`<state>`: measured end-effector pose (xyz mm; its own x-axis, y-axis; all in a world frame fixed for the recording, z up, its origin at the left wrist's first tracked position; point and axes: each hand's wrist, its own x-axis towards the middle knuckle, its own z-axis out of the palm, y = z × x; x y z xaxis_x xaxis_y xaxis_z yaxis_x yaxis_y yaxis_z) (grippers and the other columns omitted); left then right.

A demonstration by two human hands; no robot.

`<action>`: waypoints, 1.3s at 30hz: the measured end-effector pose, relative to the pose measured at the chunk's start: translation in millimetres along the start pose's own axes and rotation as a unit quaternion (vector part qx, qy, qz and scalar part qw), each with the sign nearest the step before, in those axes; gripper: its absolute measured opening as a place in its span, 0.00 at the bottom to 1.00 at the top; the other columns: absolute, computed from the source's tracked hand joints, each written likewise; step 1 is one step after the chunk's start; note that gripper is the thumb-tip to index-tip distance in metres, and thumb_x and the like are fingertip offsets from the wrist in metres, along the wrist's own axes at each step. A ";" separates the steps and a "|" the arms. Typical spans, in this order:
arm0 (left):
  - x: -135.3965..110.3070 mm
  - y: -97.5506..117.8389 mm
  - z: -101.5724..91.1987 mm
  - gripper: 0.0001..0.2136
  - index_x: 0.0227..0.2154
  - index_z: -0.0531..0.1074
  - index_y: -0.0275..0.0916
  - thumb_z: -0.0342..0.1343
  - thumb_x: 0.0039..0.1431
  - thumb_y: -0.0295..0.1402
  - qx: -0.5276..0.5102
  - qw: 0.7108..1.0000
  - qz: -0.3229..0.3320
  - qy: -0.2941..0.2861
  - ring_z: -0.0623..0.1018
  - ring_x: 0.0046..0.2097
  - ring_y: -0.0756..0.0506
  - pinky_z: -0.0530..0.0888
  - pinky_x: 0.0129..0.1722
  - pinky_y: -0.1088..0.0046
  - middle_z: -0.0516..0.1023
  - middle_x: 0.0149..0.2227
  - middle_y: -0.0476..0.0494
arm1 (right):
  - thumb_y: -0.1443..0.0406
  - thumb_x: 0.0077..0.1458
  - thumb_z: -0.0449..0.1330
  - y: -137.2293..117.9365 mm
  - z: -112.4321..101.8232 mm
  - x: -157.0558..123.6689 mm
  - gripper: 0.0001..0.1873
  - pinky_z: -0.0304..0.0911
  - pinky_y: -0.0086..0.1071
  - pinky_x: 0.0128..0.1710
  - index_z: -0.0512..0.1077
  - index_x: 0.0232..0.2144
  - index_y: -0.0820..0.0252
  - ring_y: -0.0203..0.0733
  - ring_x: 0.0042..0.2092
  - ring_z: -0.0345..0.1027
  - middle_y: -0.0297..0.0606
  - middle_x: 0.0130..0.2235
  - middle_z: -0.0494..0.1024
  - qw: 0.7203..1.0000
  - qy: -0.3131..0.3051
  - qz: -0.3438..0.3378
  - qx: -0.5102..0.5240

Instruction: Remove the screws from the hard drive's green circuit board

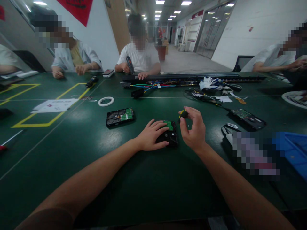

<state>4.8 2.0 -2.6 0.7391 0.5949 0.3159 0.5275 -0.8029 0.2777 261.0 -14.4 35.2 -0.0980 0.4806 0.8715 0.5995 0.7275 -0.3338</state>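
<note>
A black hard drive [169,136] with a green circuit board lies on the green table [134,179] in front of me. My left hand [151,134] rests flat on it, fingers spread over its left side and top. My right hand [193,129] hovers just right of the drive, fingers pinched round a small black-and-yellow screwdriver [183,113] held upright above the drive's far right corner.
A second hard drive [120,117] lies to the left, a third [248,117] to the right. A white tape ring [106,101], papers [55,105], coloured cables [153,86] and a blue tray [292,150] are around. Three people sit across and at the sides.
</note>
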 end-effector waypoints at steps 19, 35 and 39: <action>0.2 -0.4 -0.4 0.35 0.73 0.68 0.43 0.59 0.72 0.58 0.004 1.000 0.002 0.000 0.65 0.77 0.27 0.51 0.79 0.31 0.68 0.75 0.32 | 0.67 0.69 0.68 3.3 0.3 -1.2 0.27 0.82 0.46 0.44 0.67 0.65 0.46 0.50 0.51 0.80 0.44 0.57 0.77 1.000 0.021 -0.001 -0.007; -0.1 -1.1 -0.2 0.35 0.73 0.68 0.44 0.60 0.72 0.57 -0.003 1.000 0.002 0.000 0.65 0.77 0.25 0.50 0.79 0.30 0.68 0.75 0.32 | 0.67 0.68 0.68 2.5 -1.0 -0.4 0.28 0.81 0.48 0.47 0.66 0.65 0.46 0.50 0.52 0.78 0.43 0.57 0.76 0.999 0.024 0.000 -0.021; 0.0 -1.3 -0.4 0.35 0.74 0.67 0.44 0.60 0.72 0.57 0.000 1.000 0.005 0.000 0.65 0.77 0.26 0.50 0.78 0.30 0.68 0.75 0.31 | 0.64 0.67 0.70 -2.2 -4.2 2.7 0.26 0.80 0.47 0.44 0.69 0.63 0.46 0.50 0.50 0.77 0.42 0.51 0.77 0.997 0.027 -0.012 -0.066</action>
<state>4.0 3.1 -2.6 0.7446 0.5869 0.3180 0.5205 -0.8088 0.2737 262.7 -16.7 39.8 -0.0729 0.4339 0.8980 0.6973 0.6659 -0.2652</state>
